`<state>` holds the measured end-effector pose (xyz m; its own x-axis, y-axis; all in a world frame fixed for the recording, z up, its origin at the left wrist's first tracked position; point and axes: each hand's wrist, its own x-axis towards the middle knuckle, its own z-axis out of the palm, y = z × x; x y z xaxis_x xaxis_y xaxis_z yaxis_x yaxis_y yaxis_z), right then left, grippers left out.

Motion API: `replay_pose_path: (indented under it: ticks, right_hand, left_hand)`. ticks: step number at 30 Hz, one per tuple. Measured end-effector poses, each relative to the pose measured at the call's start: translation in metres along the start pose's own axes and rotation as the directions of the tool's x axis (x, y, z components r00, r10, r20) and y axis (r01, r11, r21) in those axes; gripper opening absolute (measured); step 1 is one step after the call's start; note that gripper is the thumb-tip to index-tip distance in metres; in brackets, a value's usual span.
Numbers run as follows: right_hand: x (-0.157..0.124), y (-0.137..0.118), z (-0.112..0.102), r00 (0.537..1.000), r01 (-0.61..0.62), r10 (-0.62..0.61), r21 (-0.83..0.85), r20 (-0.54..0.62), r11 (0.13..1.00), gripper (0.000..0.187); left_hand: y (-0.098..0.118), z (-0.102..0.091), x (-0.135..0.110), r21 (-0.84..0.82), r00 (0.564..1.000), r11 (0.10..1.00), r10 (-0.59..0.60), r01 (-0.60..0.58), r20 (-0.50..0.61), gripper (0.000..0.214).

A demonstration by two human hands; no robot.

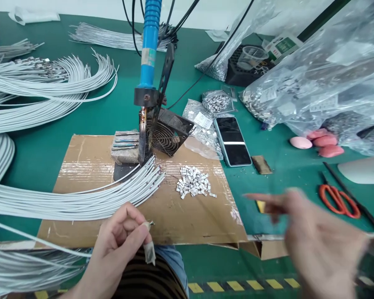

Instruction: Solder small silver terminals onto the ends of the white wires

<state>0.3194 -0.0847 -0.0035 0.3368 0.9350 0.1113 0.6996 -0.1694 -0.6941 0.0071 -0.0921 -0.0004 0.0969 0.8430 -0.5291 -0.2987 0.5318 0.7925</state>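
Observation:
My left hand (120, 243) is closed in a pinch just past the front edge of the cardboard sheet (187, 228). A single white cable (50, 240) runs in from the left behind it, and a small bare wire tip (152, 223) pokes out past the fingers. Pale tape (149, 251) hangs at one fingertip. Motion blurs my right hand (318, 241), held over the table's front right with one finger stretched leftward; nothing shows in it. A small yellow piece (261, 206) lies beneath that finger. Small white-and-silver terminals (195, 182) are heaped on the cardboard between both hands.
A blue-handled soldering iron (150, 45) stands upright in a holder, beside a small fan (170, 131). Bundled white cables (90, 201) spread across the left. To the right lie a phone (233, 143), orange-handled scissors (338, 201) and plastic bags of parts (299, 83).

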Motion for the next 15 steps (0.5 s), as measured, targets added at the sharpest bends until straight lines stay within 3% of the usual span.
replay_pose_path:
  ticks: [2,3,6,9,15]
  right_hand:
    - [-0.026,-0.028,0.044,0.989,0.061,-0.099,0.302,0.111,0.951,0.02]
    - [-0.036,-0.042,0.065,0.972,0.048,-0.143,0.441,0.186,0.896,0.018]
    - [-0.055,-0.078,0.105,0.913,-0.113,-0.184,0.659,0.365,0.744,0.017]
    - [-0.058,-0.094,0.113,0.894,-0.202,-0.161,0.697,0.418,0.688,0.018]
    - [-0.052,-0.101,0.105,0.893,-0.233,-0.115,0.666,0.435,0.709,0.014]
  left_hand:
    - [0.001,0.001,0.001,0.032,1.0,0.999,0.022,-0.022,-0.013,0.041]
    - [0.001,0.001,0.001,0.043,1.0,0.999,0.025,-0.024,-0.019,0.041]
    - [0.002,0.0,0.001,0.054,0.999,0.998,0.02,-0.018,-0.033,0.042]
    - [0.002,-0.001,0.0,0.052,0.999,0.999,0.01,-0.008,-0.032,0.043]
    - [0.001,-0.002,-0.001,0.101,0.999,0.995,0.03,-0.026,-0.037,0.046]
